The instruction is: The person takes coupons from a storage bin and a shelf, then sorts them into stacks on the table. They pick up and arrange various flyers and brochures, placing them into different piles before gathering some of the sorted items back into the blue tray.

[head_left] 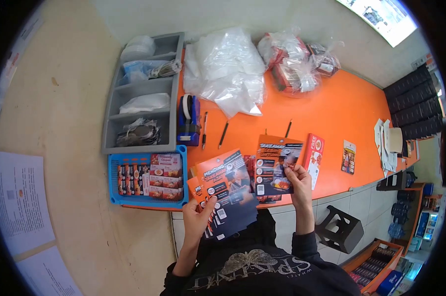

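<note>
Fanned out at the table's front edge, a stack of dark and orange flyers [228,190] is gripped by my left hand [197,219], thumb on top. My right hand [300,185] pinches another flyer [272,167] by its right side, just right of the stack. Between the two, part of a red printed item [250,165] shows on the orange table [341,98]. A red and white leaflet [313,155] lies just beyond my right hand. To the left, a blue basket [185,172] holds printed cards and coupons.
A grey divided tray [174,108] with plastic cutlery and bags stands behind the basket. Beside it are a blue tape dispenser [188,118], pens [204,130], clear plastic bags [228,64] and bagged red packs [292,64]. A small card [348,157] lies right; a dark stool [339,229] stands below.
</note>
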Demonstrator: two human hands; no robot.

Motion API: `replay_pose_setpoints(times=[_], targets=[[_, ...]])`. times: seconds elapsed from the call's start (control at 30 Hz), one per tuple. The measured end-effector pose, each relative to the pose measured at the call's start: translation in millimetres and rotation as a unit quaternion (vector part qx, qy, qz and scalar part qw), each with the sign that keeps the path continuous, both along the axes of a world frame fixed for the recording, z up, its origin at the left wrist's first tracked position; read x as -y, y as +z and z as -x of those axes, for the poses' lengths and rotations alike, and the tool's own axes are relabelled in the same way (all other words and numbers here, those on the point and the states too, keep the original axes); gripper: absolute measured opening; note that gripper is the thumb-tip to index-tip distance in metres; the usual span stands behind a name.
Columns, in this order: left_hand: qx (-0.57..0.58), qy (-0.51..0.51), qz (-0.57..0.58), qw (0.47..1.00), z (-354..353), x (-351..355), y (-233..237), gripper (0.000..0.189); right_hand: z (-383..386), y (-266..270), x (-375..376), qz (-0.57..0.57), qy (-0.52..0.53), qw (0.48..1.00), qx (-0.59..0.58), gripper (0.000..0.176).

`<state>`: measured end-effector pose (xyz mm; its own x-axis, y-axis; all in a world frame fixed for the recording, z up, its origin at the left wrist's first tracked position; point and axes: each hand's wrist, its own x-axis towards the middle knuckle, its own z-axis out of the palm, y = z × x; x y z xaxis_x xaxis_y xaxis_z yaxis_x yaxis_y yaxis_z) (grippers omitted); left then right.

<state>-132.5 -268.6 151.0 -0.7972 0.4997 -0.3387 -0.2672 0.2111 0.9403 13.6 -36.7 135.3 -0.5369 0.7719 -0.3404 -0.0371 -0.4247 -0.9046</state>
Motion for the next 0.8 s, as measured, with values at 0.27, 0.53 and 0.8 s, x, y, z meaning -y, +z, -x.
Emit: replay_pose_setpoints(times=[0.27,0.53,0.8], targets=[[-0.062,0.035,0.026,0.997,5.5,-5.1,5.6,0.011,-53.6,-33.9,-34.9,-0.142,-0.076,0.978,0.132,0.016],[-0.019,0.089,-0.014,0.996,17.9,-10.4,0.0,0.01,-121.9,-52.5,-88.3,-0.199,-0.136,0.947,0.211,0.024],[-0.012,0.052,-0.013,0.998,4.5,-57.1,7.8,0.013,-93.6,-87.9,-74.6,-0.202,-0.028,0.914,0.35,0.019]])
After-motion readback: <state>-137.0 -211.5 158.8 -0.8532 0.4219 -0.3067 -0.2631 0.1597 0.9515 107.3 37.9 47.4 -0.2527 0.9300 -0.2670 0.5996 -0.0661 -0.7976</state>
